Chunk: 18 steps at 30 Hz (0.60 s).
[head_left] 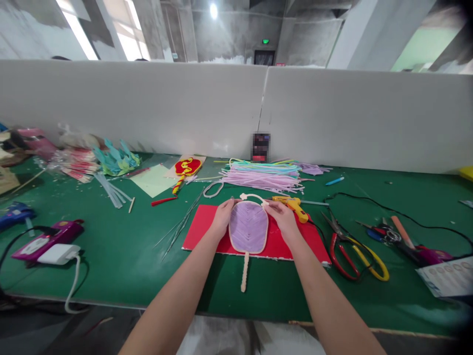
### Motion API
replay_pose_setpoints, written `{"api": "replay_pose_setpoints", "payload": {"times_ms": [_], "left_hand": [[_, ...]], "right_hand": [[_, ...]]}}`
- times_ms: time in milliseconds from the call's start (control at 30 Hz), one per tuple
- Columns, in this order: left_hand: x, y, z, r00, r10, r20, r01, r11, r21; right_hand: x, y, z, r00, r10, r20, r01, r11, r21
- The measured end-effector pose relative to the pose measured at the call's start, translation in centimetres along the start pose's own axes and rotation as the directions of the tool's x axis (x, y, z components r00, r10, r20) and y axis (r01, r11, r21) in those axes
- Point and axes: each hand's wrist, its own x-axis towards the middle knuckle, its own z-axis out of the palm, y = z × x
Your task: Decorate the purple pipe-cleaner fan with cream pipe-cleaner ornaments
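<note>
A round purple fan (249, 229) with a cream rim and a twisted cream handle (244, 273) lies in front of me, its handle toward me. My left hand (223, 217) grips the fan's upper left edge, its fingertips partly hidden. Along the top of the fan arches a cream pipe-cleaner strip (254, 196) with a small knotted shape at each end. My right hand (283, 218) pinches the strip's right end against the fan's upper right edge. Under the fan is a red board (203, 227).
Behind the board lie a yellow glue gun (295, 206) and pink and turquoise pipe cleaners (262, 177). Scissors (342, 246) with red and yellow handles sit to the right. A red fan (187, 167) rests at back left, near wires (181, 222). A purple power strip (51, 239) is left.
</note>
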Motion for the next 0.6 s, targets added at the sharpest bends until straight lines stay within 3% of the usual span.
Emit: {"api": "replay_pose_setpoints", "payload": {"times_ms": [133, 300, 367, 433, 600], "left_hand": [[0.5, 0.4, -0.6, 0.985, -0.131, 0.116, 0.135, 0.991, -0.021], [0.6, 1.7, -1.0, 0.914, -0.289, 0.284, 0.310, 0.950, -0.030], [0.4, 2.0, -1.0, 0.915, -0.265, 0.305, 0.278, 0.961, -0.001], [0.3, 1.9, -0.9, 0.936, -0.199, 0.292, 0.194, 0.980, 0.046], [-0.1, 1.3, -0.7, 0.962, -0.145, 0.230, 0.108, 0.981, 0.164]], "right_hand": [[-0.4, 0.0, -0.5, 0.993, 0.114, 0.004, -0.114, 0.992, -0.045], [-1.2, -0.9, -1.3, 0.974, 0.220, 0.046, -0.214, 0.970, -0.114], [-1.4, -1.1, -1.3, 0.974, 0.223, 0.051, -0.216, 0.970, -0.111], [-1.5, -1.0, -1.2, 0.980, 0.195, 0.039, -0.189, 0.974, -0.123], [-1.6, -0.2, -0.9, 0.992, 0.104, 0.074, -0.083, 0.966, -0.246]]}}
